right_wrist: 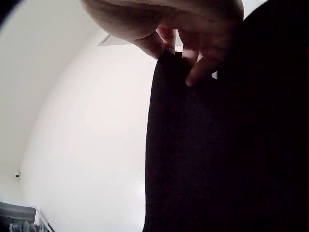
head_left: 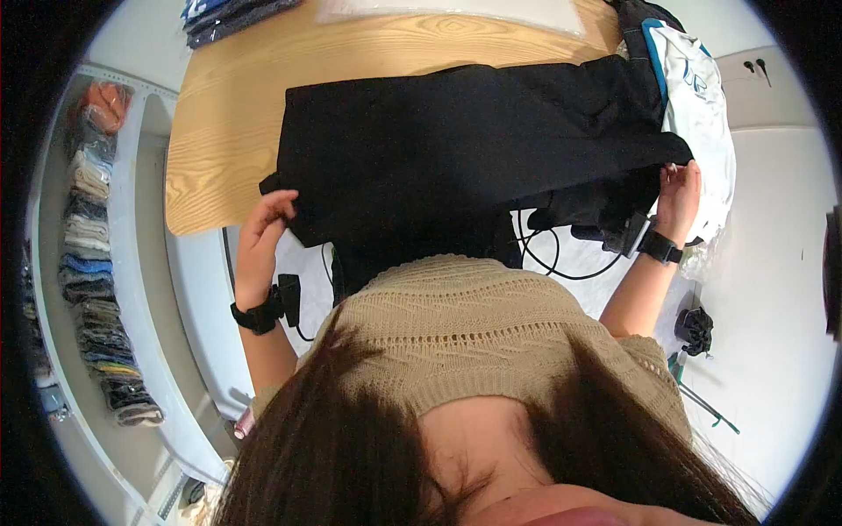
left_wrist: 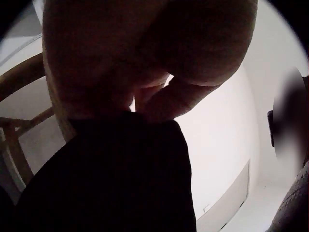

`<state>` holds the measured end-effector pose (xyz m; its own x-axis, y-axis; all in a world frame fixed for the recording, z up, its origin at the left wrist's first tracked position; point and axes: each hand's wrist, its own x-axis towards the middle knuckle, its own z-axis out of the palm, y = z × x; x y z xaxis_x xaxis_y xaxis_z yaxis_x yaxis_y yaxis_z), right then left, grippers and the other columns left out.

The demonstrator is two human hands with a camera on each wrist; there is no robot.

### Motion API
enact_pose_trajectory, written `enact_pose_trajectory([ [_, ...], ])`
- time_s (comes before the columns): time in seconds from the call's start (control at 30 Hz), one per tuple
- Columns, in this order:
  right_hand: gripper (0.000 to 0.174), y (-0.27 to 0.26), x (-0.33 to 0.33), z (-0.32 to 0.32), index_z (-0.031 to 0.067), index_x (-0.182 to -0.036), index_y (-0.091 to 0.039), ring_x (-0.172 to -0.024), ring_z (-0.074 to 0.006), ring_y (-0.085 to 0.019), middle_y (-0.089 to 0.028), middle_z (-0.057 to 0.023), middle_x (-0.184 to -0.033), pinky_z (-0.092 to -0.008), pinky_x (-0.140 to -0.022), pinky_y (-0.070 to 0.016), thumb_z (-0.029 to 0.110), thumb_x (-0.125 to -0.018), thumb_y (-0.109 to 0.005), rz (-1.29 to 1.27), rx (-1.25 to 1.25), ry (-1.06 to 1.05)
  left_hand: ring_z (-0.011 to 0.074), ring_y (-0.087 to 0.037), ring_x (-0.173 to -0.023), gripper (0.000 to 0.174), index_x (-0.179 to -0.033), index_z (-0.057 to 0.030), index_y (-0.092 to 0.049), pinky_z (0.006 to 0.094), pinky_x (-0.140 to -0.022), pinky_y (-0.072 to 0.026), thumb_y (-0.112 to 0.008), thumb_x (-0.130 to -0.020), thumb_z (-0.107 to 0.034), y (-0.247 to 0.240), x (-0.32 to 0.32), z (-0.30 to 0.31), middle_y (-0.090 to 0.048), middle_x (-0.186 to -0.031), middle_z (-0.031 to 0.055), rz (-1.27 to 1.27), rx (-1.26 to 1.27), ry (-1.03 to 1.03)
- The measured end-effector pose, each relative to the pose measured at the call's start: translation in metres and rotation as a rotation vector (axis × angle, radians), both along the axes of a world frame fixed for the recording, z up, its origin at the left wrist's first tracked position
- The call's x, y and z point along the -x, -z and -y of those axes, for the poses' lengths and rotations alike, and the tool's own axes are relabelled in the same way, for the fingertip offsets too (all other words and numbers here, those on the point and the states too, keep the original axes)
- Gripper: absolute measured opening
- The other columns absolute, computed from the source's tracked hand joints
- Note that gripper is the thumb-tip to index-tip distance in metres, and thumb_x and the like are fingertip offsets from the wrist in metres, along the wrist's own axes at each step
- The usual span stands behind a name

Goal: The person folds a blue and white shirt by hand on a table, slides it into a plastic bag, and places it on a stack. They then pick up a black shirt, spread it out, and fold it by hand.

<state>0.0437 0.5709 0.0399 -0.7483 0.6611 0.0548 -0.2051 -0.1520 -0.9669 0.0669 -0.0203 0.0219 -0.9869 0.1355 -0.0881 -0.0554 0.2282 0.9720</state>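
Note:
A wide black garment [head_left: 456, 145] stretches across the front of the wooden table and hangs over its near edge toward the person's body. My left hand [head_left: 260, 232] pinches its left corner; in the left wrist view thumb and fingers meet at the dark cloth [left_wrist: 120, 169]. On the other side, my right hand [head_left: 678, 202] pinches the right end. The right wrist view shows those fingertips [right_wrist: 197, 72] on the top edge, with the cloth hanging below them. Both hands are raised at the near side of the table, far apart.
Bare wood of the table [head_left: 206, 167] shows at left. A flat plastic-wrapped item [head_left: 456, 9] lies at the back, folded dark clothes [head_left: 241, 22] at back left. A white and teal garment [head_left: 697, 114] hangs at right. Shelves [head_left: 132, 219] of bagged clothes stand left; cables [head_left: 557, 267] hang below.

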Motion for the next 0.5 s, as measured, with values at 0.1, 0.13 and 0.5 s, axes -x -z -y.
enact_pose_trajectory([
  [0.1, 0.014, 0.011, -0.007, 0.016, 0.0071, -0.096, -0.051, -0.077, -0.0165, -0.054, -0.054, -0.0051, -0.084, -0.0350, -0.079, -0.0449, 0.020, -0.092, -0.049, 0.012, 0.039, 0.053, 0.0088, -0.046, -0.081, 0.031, -0.118, -0.0049, -0.052, 0.0215, -0.076, -0.0378, -0.051, -0.088, -0.012, -0.003, 0.004, -0.015, -0.053, -0.097, 0.0019, -0.086, 0.049, -0.063],
  [0.13, 0.014, 0.014, -0.009, 0.015, 0.0071, -0.096, -0.051, -0.077, -0.0165, -0.054, -0.054, -0.0051, -0.084, -0.0350, -0.079, -0.0449, 0.020, -0.092, -0.049, 0.015, 0.040, 0.050, 0.0080, -0.046, -0.079, 0.032, -0.119, -0.0048, -0.051, 0.0212, -0.073, -0.0386, -0.052, -0.088, -0.014, -0.004, 0.006, -0.017, -0.053, -0.097, 0.0022, -0.040, 0.044, -0.097],
  [0.5, 0.013, 0.024, -0.009, 0.009, -0.0009, -0.097, -0.051, -0.090, -0.0212, -0.055, -0.056, -0.0113, -0.096, -0.0312, -0.081, -0.0463, 0.006, -0.087, -0.055, 0.019, 0.061, -0.053, 0.0114, -0.053, -0.088, 0.027, -0.113, -0.0019, -0.053, 0.0213, -0.074, -0.0442, -0.052, -0.088, -0.011, 0.003, 0.026, -0.010, -0.055, -0.105, 0.0073, -0.035, -0.085, -0.383],
])
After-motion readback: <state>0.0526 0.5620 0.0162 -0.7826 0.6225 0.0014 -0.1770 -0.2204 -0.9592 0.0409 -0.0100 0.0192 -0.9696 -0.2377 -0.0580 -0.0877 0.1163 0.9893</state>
